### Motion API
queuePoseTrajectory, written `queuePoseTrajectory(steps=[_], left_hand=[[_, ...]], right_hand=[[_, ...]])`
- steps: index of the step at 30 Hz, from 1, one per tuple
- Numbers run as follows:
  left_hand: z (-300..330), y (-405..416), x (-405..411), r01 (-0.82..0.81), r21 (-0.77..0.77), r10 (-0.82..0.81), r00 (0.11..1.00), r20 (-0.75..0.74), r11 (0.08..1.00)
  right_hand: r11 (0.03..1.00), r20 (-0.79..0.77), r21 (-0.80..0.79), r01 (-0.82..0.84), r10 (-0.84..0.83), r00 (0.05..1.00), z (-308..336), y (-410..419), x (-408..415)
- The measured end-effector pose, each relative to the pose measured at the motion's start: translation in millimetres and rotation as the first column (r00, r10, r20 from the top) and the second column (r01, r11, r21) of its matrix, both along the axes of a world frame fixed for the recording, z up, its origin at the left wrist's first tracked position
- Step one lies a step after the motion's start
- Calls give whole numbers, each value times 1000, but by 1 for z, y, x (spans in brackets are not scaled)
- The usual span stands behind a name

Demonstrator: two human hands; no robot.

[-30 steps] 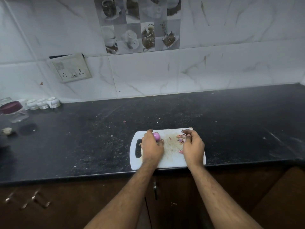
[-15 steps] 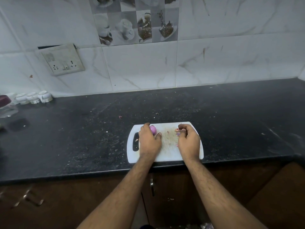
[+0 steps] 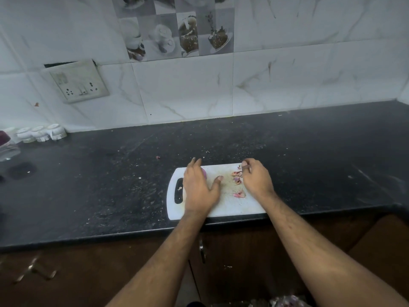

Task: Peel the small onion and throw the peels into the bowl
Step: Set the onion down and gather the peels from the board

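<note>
While the left hand (image 3: 199, 187) lies palm-down over the small onion (image 3: 204, 173) near the cutting board's (image 3: 230, 204) far-left corner, fingers spread, only a purple sliver shows, so whether it's grasped I cannot tell. Right hand (image 3: 255, 179) is curled at the board's far-right corner, fingertips (image 3: 245, 163) pinched together, contents unclear. Pink peels (image 3: 237, 180) lie mid-board; board sits at the countertop's (image 3: 110, 185) near edge.

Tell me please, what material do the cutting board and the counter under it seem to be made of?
The cutting board looks like white plastic: a smooth matte face with rounded corners, a moulded handle slot, and stains and scratches from use. The counter looks like polished dark stone, perhaps granite: black with fine pale speckles and a faint sheen. A laminate copy cannot be ruled out.
</note>
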State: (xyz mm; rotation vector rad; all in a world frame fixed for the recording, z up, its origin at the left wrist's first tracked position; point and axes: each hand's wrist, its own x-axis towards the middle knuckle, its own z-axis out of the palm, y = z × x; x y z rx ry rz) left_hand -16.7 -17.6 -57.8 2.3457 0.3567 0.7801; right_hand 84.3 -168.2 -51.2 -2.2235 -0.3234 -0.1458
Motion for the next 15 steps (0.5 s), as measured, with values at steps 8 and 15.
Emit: queuePoseTrajectory(steps=[8, 15], left_hand=[[-1, -9, -8, 385, 46, -379, 920, -105, 922], [1, -7, -4, 407, -134, -428, 871, -242, 904]], right_hand=[[933, -182, 61, -356, 361, 915, -3, -2, -9], [881, -90, 429, -201, 263, 961, 3, -14, -6]])
